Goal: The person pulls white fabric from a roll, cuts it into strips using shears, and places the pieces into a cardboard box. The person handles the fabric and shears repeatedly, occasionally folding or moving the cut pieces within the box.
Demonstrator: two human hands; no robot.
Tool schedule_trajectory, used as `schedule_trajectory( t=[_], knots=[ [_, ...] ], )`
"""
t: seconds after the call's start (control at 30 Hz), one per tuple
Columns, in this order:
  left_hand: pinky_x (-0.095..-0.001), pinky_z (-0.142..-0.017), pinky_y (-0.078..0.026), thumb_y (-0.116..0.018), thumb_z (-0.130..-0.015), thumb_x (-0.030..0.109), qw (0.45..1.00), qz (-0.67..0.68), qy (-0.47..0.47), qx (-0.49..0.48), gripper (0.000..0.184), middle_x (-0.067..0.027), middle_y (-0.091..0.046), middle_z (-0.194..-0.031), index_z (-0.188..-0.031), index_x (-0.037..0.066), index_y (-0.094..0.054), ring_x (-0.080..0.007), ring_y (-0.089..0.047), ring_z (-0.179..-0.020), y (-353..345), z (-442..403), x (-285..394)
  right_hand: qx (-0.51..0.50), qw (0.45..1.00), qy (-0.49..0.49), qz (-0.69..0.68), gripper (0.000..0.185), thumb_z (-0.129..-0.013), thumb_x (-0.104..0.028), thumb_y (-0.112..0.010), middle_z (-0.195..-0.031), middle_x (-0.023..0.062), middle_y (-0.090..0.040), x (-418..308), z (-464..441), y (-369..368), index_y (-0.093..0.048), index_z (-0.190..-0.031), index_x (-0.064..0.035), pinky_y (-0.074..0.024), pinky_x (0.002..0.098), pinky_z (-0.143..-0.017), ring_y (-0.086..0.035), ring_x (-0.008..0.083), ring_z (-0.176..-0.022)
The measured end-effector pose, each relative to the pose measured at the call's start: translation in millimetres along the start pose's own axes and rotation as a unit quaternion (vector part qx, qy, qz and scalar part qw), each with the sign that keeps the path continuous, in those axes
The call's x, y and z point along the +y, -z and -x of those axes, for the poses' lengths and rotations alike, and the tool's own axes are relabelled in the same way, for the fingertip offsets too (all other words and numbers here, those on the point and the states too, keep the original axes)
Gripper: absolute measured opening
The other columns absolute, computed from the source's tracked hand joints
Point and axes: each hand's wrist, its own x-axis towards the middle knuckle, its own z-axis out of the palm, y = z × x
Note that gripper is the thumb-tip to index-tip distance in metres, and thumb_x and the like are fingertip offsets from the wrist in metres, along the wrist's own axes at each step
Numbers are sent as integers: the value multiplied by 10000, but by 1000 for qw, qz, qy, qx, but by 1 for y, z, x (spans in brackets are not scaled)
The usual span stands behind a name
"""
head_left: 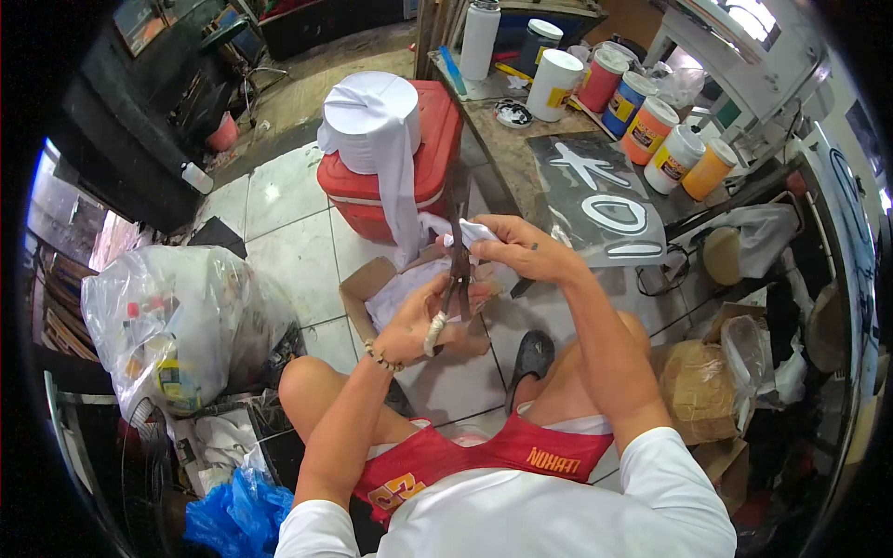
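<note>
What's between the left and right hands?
Between the left hand and right hand: dark scissors, plus white cloth at the right fingers. Shows in the head view.

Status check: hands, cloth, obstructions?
Left hand gripping shears. Right hand pinching white cloth beside them. Box below, no obstruction evident.

Left hand (407, 327) and right hand (521, 247) reach forward, fingers (487, 249) curled.

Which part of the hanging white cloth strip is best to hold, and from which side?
Probably the middle of the white cloth strip, pinched from the person's side: it hangs loosely down the front of the red cooler, while its upper part lies draped over the white cylinder.
</note>
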Motion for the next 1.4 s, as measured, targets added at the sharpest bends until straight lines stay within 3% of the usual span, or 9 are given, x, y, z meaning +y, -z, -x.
schedule_trajectory(
  t=[0.13,0.23,0.47,0.7,0.9,1.03,1.1,1.3,1.4],
  knots=[
    [-327,-839,-578,-787,-779,11,986,-70,135,71,654,-184,-688,-1132,-1351,14,-469,-226,-697,-980,4,1,23,22,1000,2,-11,347,-965,-190,-604,-1053,-3,-661,1,-2,1,-616,-1276,-36,-479,240,-772,-583,55,-890],
    [-342,-836,-578,-770,-774,-21,995,-47,33,85,678,-201,-680,-1155,-1372,10,-449,-241,-691,-1020,19,2,30,7,999,-37,10,343,-954,-192,-627,-1079,23,-652,12,-6,-1,-619,-1247,-12,-481,259,-817,-586,84,-945],
    [-394,-883,-575,-750,-768,52,973,-38,-128,186,726,-230,-632,-1223,-1410,-2,-415,-300,-681,-1027,56,10,57,18,931,135,338,449,-863,-329,-752,-1123,169,-618,58,-52,-43,-631,-1119,19,-470,399,-932,-604,315,-1060],
    [-388,-900,-562,-691,-738,-6,956,-2,-160,246,674,-219,-657,-1173,-1369,-5,-453,-288,-680,-1031,69,20,65,120,984,28,131,488,-849,-367,-769,-993,157,-636,66,-73,-58,-537,-1060,7,-509,342,-794,-652,222,-894],
    [-434,-1037,-467,-804,-745,124,999,27,-19,25,819,-246,-602,-1272,-1426,2,-367,-319,-610,-1170,54,14,42,283,949,125,-67,433,-859,-71,-709,-961,115,-653,36,-64,3,-410,-1170,-41,-524,306,-754,-636,156,-852],
    [-423,-988,-482,-518,-1014,349,974,173,136,-46,459,-246,-599,-1280,-1360,55,-451,-312,-593,-1187,15,5,-2,340,915,157,-148,405,-850,-6,-664,-997,145,-664,9,-33,41,-410,-1161,-63,-515,301,-735,-623,159,-812],
    [-452,-1083,-407,-711,-863,121,947,227,165,-156,701,-275,-528,-1367,-1462,70,-352,-365,-533,-1278,18,1,-29,340,914,163,-148,398,-847,11,-641,-982,138,-660,4,-21,51,-412,-1162,-72,-515,308,-748,-619,167,-805],
    [-355,-936,-491,-569,-989,411,946,213,230,-85,512,-204,-594,-1294,-1380,104,-444,-269,-590,-1176,2,-12,-48,243,941,169,-166,420,-819,23,-633,-946,120,-637,-22,6,26,-422,-1169,-79,-507,322,-764,-608,179,-828],
    [-333,-915,-501,-652,-956,294,910,326,253,-35,567,-191,-602,-1281,-1421,101,-391,-247,-605,-1162,8,-19,-34,179,956,184,-140,409,-834,-20,-652,-931,123,-619,-24,15,22,-432,-1174,-73,-510,319,-749,-611,182,-832]
  ],
)
